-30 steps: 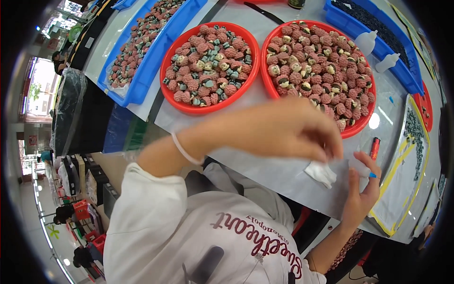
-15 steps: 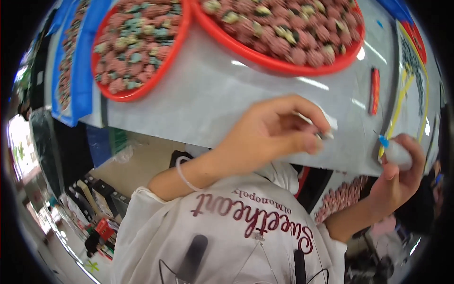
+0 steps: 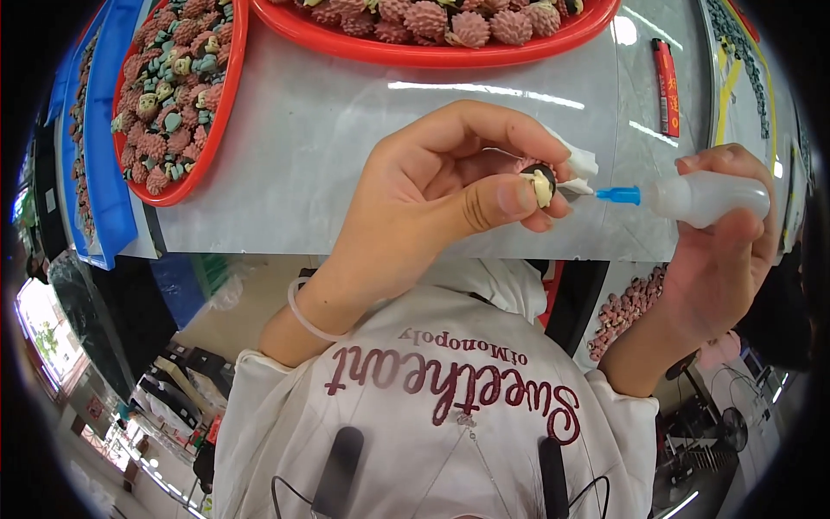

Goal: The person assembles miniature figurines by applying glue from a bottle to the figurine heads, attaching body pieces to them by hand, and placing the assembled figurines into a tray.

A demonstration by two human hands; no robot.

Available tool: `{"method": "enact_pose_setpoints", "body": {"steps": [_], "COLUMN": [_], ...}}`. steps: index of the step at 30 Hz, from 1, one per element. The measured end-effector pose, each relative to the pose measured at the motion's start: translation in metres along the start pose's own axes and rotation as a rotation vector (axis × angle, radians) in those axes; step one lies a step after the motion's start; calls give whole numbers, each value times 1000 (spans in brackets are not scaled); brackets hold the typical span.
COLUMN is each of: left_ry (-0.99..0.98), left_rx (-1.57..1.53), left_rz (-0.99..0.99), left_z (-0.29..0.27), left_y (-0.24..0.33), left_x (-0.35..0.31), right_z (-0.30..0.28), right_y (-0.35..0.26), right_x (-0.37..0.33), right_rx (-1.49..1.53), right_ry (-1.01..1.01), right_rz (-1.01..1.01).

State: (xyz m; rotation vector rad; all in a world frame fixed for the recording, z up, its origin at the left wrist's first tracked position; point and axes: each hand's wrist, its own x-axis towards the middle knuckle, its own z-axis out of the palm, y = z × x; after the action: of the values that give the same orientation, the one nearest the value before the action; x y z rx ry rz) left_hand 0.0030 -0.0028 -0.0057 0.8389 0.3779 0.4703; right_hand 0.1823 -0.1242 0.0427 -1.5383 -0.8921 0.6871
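Note:
My left hand (image 3: 424, 186) pinches a small figurine (image 3: 543, 185) between thumb and fingers. The figurine has a pink ridged part, a dark middle and a cream-coloured front. A crumpled white tissue (image 3: 581, 163) sticks out from the same fingers. In my right hand (image 3: 722, 259) lies a translucent squeeze bottle (image 3: 713, 197), held sideways. Its blue needle tip (image 3: 619, 195) points left at the figurine, close beside it and the tissue. Whether the thin needle end touches either one, I cannot tell.
Red basins (image 3: 450, 57) full of similar pink pieces stand on the grey table (image 3: 285, 182). Beyond the left basin are long blue trays (image 3: 95, 173). A red lighter (image 3: 666, 86) lies at the right, near yellow strips (image 3: 731, 86). More pink pieces (image 3: 631, 307) lie lower right.
My right hand has brought the bottle leftward and up, turning its tip toward my left hand. The figurine now shows clearly between my left fingers. The whole view has shifted, with the basins higher and further left.

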Motion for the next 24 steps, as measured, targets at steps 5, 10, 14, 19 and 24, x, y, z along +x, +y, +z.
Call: {"method": "enact_pose_setpoints", "body": {"steps": [5,10,14,19,24], "left_ry": [16,45,51,59,34], "left_rx": [24,38,40,14,26], "left_rz": [1,5,-2,-10,-47], "left_z": [2,3,2,4,11], "left_y": [0,0,0,2,3], "left_x": [0,1,0,-1,5], "right_z": [11,15,6,2,-6], "right_y": [-7,-22,-28,-16,9], "right_x": [-2,-5,0,-8,7], "right_rx": [-223,-427,-468,-348,21], "right_ry": [34,81,-249,-83,51], "right_rz": [-291,-344,-443,-387,-169]}}
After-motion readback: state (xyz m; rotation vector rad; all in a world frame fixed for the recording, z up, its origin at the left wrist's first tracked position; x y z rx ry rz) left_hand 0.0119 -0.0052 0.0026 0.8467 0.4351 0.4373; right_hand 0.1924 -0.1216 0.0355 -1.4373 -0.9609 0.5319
